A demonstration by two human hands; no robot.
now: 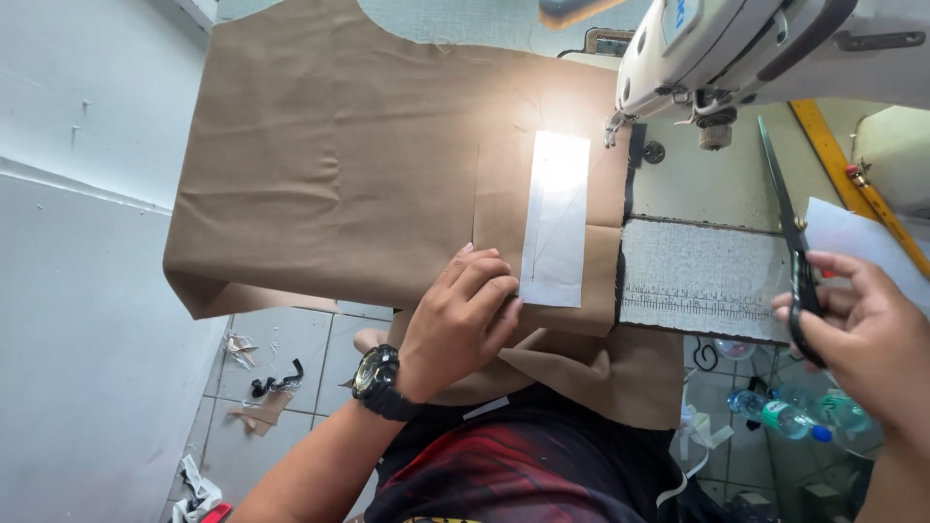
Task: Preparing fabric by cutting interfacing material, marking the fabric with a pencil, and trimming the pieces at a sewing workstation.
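Observation:
A large piece of tan fabric [339, 165] lies spread over the sewing table, hanging off its near and left edges. A white rectangular strip [555, 218] with drawn lines rests on the fabric near the machine. My left hand [460, 324], with a black watch on the wrist, presses flat on the fabric just left of the strip's lower end. My right hand [857, 324] holds black scissors [787, 228], blades pointing up and away, to the right of the fabric. A white sheet [862, 242] shows behind that hand.
A white sewing machine head [717, 48] stands at the top right, its needle area above the table. A grey patch with a printed ruler [702, 281] covers the table's edge. Fabric scraps [257, 397] litter the tiled floor; plastic bottles [790, 415] lie below right.

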